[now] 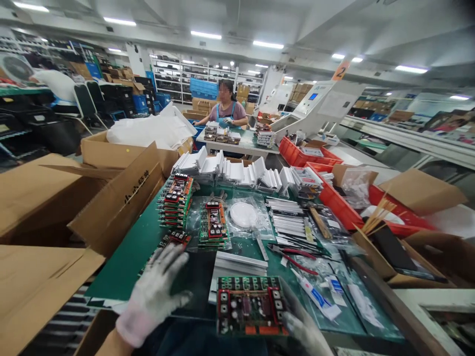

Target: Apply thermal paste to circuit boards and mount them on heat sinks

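Observation:
My right hand [302, 321], in a grey-white work glove, grips a green circuit board [249, 306] by its right edge, low over the front of the table. My left hand [159, 282], in a white glove with a pink cuff, is open with fingers spread, just in front of another circuit board [176, 238] that it partly hides. Behind that rises a tall stack of circuit boards [174, 200]. A shorter board stack [213, 225] stands to its right. A white metal profile [239, 264] lies just behind the held board, which partly covers it.
White profiles [237, 173] line the table's far side. Metal strips [285, 217], red-handled pliers [297, 252] and a glue tube [317, 296] lie right. Open cardboard boxes [118, 198] flank the left, red bins [334, 198] the right. A co-worker [226, 111] sits at a table beyond.

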